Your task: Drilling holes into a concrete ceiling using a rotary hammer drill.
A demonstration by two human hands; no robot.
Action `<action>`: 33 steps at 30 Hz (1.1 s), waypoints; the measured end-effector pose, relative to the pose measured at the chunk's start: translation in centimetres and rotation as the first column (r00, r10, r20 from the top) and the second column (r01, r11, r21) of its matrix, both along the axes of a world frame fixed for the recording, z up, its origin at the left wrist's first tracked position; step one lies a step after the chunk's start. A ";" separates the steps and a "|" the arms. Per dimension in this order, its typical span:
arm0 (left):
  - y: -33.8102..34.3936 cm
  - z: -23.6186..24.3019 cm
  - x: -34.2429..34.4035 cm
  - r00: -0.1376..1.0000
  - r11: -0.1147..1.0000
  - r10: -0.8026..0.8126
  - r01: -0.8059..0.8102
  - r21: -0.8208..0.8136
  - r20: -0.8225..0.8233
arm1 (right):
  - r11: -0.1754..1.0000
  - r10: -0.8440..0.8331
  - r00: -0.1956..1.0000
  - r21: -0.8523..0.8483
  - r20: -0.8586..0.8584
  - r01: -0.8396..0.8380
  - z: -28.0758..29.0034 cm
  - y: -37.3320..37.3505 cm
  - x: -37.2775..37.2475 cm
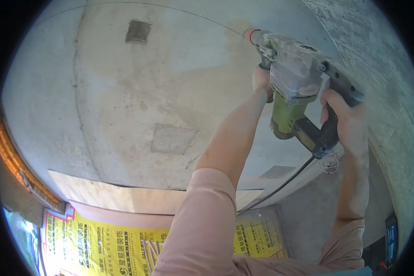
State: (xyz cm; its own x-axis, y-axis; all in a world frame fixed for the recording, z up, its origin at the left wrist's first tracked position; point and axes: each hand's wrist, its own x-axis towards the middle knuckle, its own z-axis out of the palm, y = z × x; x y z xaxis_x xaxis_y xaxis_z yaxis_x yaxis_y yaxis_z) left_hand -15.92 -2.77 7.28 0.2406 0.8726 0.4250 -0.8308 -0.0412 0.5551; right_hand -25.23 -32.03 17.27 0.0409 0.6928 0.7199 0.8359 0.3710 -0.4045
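Two hands grip green-grey rotary hammer (292,87): left hand (262,82) wrapped round front side handle, right hand (345,122) clenched on rear grip; bit end against plastered wall (138,106).

Bare grey plastered wall (124,101) with 2 rough square patches (172,139), rough concrete wall (377,60) at the right, yellow printed floor covering (106,248) below, grey floor (308,216), bright daylight at lower left.

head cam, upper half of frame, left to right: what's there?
Dark square patch on the wall → left hand on the side grip → dusty green rotary hammer held against the wall → right hand on the black rear handle.
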 end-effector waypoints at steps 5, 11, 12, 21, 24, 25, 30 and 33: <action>0.3 -1.1 0.4 0.993 0.995 -0.098 0.096 -0.037 -0.063 | 0.997 0.073 0.996 0.009 -0.054 -0.072 -0.7 -2.3 -0.1; -2.2 -1.8 -0.2 0.995 0.995 -0.097 0.097 0.012 -0.007 | 0.995 0.095 0.979 0.057 -0.182 -0.086 -1.6 -5.0 -0.3; -2.7 -2.0 -0.4 0.991 0.991 -0.134 0.134 0.007 -0.001 | 0.991 0.116 0.967 0.086 -0.227 -0.098 -1.8 -5.4 -0.2; -7.6 -21.7 1.8 0.856 0.885 -0.439 0.465 -0.034 0.274 | 0.972 0.072 0.891 -0.170 -0.448 -0.164 -9.6 -13.1 3.8; -11.4 -36.0 0.9 0.943 0.911 -0.319 0.333 0.243 -0.094 | 0.911 -0.003 0.904 -0.375 -0.428 -0.174 -14.8 -14.5 5.5; -13.6 -40.2 0.4 0.897 0.856 -0.442 0.424 0.295 -0.004 | 0.919 0.009 0.891 -0.347 -0.454 -0.185 -16.6 -15.1 6.1; -22.1 -47.0 -4.4 0.855 0.842 -0.416 0.490 0.224 -0.309 | 0.714 -0.084 0.864 -0.635 -0.496 -0.295 -24.6 -16.4 9.8; -26.1 -44.9 -6.9 0.737 0.733 0.076 0.415 0.539 -0.671 | 0.684 -0.074 0.828 -0.633 -0.555 -0.363 -27.8 -17.9 12.2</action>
State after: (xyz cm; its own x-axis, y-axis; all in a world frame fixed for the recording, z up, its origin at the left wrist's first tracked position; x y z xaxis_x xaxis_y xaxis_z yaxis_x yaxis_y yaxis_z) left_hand -22.82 -28.87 -37.64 0.7663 0.3703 0.5250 -0.3339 -0.4687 0.8178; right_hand -13.07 -49.88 -10.56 0.0894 0.9933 -0.0731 0.3850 -0.1022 -0.9172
